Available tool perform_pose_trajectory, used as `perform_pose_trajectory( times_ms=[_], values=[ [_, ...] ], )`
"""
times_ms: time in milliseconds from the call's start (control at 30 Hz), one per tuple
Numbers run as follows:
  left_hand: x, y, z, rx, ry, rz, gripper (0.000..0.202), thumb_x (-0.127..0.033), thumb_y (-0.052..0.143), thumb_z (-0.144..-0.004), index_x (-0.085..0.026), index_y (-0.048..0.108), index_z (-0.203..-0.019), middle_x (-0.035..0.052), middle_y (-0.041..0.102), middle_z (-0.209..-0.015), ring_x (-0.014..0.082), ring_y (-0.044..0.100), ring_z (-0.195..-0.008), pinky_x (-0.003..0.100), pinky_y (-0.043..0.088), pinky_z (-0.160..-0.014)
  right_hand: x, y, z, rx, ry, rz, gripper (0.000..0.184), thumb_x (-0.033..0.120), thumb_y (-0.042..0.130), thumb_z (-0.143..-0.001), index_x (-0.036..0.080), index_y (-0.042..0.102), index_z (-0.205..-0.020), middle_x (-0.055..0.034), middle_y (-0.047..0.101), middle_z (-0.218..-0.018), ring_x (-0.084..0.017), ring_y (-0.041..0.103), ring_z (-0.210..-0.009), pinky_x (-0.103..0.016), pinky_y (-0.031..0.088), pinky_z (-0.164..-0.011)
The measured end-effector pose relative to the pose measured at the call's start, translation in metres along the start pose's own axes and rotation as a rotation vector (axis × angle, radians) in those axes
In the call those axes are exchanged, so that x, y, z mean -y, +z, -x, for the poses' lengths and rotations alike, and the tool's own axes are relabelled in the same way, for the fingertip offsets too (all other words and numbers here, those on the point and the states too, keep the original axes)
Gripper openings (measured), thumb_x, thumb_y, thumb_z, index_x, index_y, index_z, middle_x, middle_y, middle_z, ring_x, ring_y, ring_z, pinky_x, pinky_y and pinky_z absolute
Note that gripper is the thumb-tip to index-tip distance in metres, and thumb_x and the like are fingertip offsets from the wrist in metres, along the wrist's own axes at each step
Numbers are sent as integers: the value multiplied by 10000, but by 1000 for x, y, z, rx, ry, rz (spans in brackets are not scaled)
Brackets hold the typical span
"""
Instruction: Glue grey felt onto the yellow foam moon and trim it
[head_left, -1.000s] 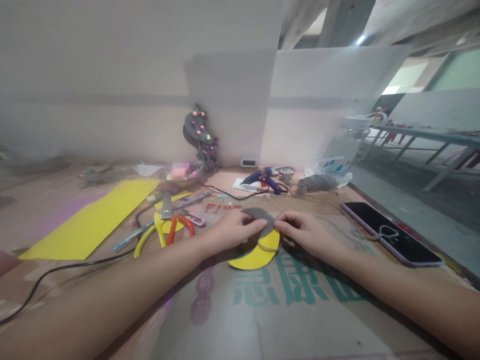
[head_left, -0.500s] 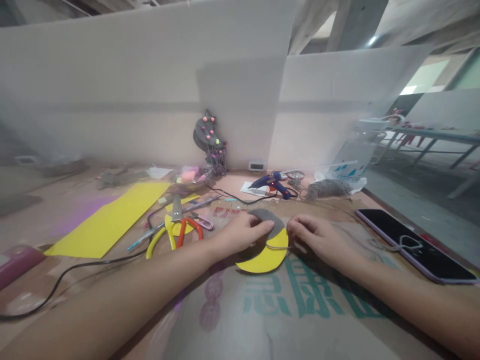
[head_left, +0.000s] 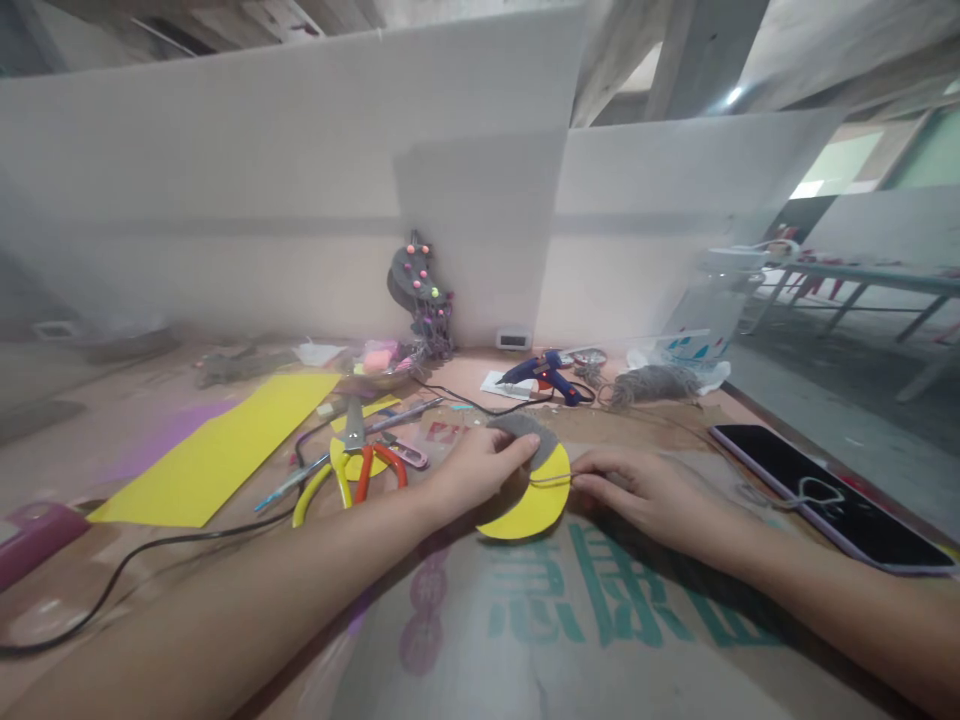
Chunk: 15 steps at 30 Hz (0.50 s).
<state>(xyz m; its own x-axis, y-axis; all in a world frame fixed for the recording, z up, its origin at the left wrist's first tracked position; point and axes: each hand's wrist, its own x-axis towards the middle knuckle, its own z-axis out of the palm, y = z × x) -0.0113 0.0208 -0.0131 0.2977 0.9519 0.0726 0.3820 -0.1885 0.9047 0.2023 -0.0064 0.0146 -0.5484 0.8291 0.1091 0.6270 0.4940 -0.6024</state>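
Gripping, in the head view, a crescent (head_left: 536, 512) (grey at the top, yellow below) over a cardboard sheet (head_left: 585, 690), with thumb and fingers of the left hand (head_left: 476, 465) closed on the grey part. Pinching a thin grey strand (head_left: 551, 480), stretched across the yellow, between thumb and fingertips of the right hand (head_left: 637, 490), just beside the crescent's edge. Printed on the cardboard in large green characters (head_left: 589, 600), too blurred to read for certain; printed further left with purple circles (head_left: 421, 645) around smaller, unclear marks. Lettered also in red (head_left: 444, 430) near the left hand, likewise illegible.
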Motion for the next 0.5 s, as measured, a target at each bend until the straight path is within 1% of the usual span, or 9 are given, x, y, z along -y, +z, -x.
perform_pose_trajectory(
  times_ms=[67, 133, 200, 233, 300, 333, 367, 433, 500],
  values=[
    [-2, 0, 0, -12, 13, 18, 469, -562, 481, -823, -155, 542, -598, -5, 544, -557, 117, 490, -524, 242, 342, -505, -3, -9, -1, 46, 64, -9, 292, 361, 476, -905, 263, 664, -1105, -12, 706, -796, -163, 626, -674, -260, 459, -613],
    [-5, -1, -1, -39, -3, 38, 457, -551, 493, -819, -157, 535, -589, -9, 539, -548, 113, 479, -515, 243, 337, -506, -9, -24, -3, 68, 112, 45, 325, 385, 531, -867, 268, 662, -1141, -12, 700, -738, -163, 609, -612, -253, 428, -543],
    [-7, -3, -1, -80, -27, 52, 450, -544, 504, -814, -162, 522, -575, -16, 521, -525, 108, 461, -494, 245, 325, -496, -17, -44, -5, 86, 98, 136, 289, 412, 594, -817, 274, 717, -1040, -29, 722, -835, -187, 631, -688, -268, 439, -582],
    [-8, -3, -2, -100, -42, 65, 436, -532, 512, -811, -165, 518, -575, -21, 513, -515, 105, 453, -483, 244, 321, -491, -22, -55, -6, 80, 95, 186, 263, 426, 596, -813, 285, 736, -985, -27, 727, -890, -200, 641, -734, -281, 450, -618],
    [-7, -4, -4, -126, -61, 96, 428, -527, 520, -807, -169, 509, -572, -32, 487, -485, 99, 432, -462, 243, 314, -481, -34, -78, -7, 13, 124, 265, 257, 434, 582, -818, 300, 734, -976, -17, 726, -964, -225, 650, -809, -310, 465, -675],
    [-5, -5, -5, -143, -71, 112, 442, -546, 522, -799, -173, 497, -563, -36, 475, -473, 98, 424, -449, 243, 306, -470, -40, -88, -8, -38, 146, 289, 256, 433, 581, -816, 295, 731, -970, -19, 726, -970, -236, 651, -823, -327, 469, -692],
    [-3, -5, -7, -136, -76, 119, 456, -566, 519, -796, -174, 494, -566, -36, 473, -473, 97, 423, -442, 242, 299, -461, -46, -96, -8, -83, 162, 310, 246, 428, 581, -815, 283, 735, -942, -26, 728, -951, -248, 649, -836, -345, 471, -718],
    [2, -6, -9, -141, -82, 125, 488, -616, 510, -785, -176, 485, -574, -40, 467, -472, 96, 422, -427, 238, 284, -440, -53, -108, -9, -169, 192, 320, 253, 434, 556, -831, 262, 740, -858, -42, 731, -897, -262, 645, -839, -374, 470, -753],
    [6, -6, -10, -137, -80, 121, 499, -643, 511, -775, -177, 493, -596, -43, 463, -468, 97, 422, -419, 234, 281, -430, -50, -114, -6, -238, 206, 269, 290, 459, 541, -844, 250, 739, -805, -52, 727, -866, -262, 638, -840, -376, 471, -758]
  ],
)
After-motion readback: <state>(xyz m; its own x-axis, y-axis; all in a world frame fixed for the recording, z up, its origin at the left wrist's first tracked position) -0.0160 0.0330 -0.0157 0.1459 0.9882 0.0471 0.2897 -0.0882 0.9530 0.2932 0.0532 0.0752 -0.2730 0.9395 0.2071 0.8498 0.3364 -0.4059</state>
